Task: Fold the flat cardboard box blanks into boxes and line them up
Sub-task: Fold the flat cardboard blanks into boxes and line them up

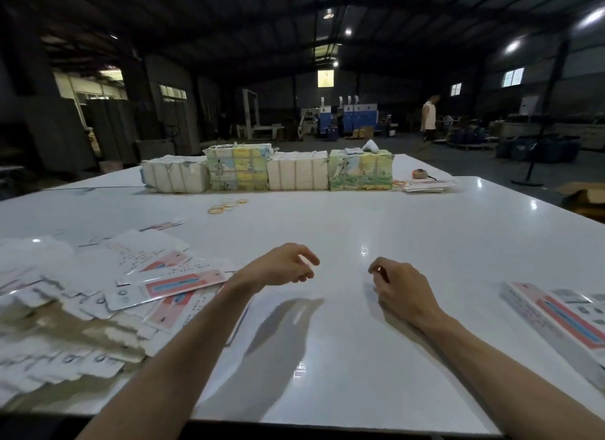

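In the head view, the left hand [284,266] and the right hand [397,289] are above the near middle of the white worktop [360,217], fingers loosely curled and holding nothing, while the flat box blanks [98,302] lie piled at its left edge.

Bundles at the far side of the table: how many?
4, side by side in one row, left to right: left white bundle, left printed bundle, right white bundle, right printed bundle. More could be hidden behind them.
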Available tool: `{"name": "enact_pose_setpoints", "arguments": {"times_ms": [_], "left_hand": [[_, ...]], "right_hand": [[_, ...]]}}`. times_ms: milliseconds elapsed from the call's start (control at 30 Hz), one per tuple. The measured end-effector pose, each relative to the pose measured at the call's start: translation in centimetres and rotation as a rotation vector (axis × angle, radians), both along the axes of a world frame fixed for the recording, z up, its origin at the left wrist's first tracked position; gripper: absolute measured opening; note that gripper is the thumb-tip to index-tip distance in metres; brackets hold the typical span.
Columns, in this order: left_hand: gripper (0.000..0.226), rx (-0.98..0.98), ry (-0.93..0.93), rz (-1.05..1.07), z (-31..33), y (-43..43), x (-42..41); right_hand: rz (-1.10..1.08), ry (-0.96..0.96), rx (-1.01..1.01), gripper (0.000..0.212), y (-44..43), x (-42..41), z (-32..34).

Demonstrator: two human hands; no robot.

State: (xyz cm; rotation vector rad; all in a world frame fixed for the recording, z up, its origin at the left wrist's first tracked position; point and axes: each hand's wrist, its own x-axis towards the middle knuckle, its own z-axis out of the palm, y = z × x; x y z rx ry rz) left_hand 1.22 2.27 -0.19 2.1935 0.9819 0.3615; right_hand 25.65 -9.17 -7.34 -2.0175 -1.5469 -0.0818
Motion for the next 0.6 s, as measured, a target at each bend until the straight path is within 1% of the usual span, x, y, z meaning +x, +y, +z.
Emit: {"name": "enact_pose_setpoints", "arguments": {"times_ms": [100,133,200,267,400,467,533,600], "left_hand": [[0.043,0.251,0.319,0.188,1.0,2.4,-5.6],[0.048,0.306,0.437,0.267,1.1,3.1,-7.5],[0.047,0.34,0.635,0.404,0.9,4.0,-10.9],[0.051,0.344,0.757,0.466,0.7,4.5,-12.9],[0.079,0.48,0.849,0.515,0.3,5.2,-13.6],[0.085,0.493,0.826,0.531,0.5,5.3,-13.4],[0.081,0.499,0.735,0.512,0.9,5.6,-13.4],[0.067,0.493,0.661,0.485,1.6,5.7,-13.4]], "right_hand": [[0.014,0.03,0.001,0.022,0.2,-0.1,-0.1],[0.018,0.031,0.0,0.022,0.3,-0.1,-0.2],[0.027,0.048,0.002,0.023,0.5,0.0,-0.2],[0.03,0.069,0.004,0.024,0.6,0.1,-0.2],[0.034,0.09,0.005,0.024,0.7,0.1,-0.1],[0.038,0.105,0.004,0.023,0.6,0.2,-0.1],[0.048,0.119,0.008,0.022,0.5,0.2,-0.1],[0.056,0.118,0.006,0.022,0.5,0.2,-0.1]]}}
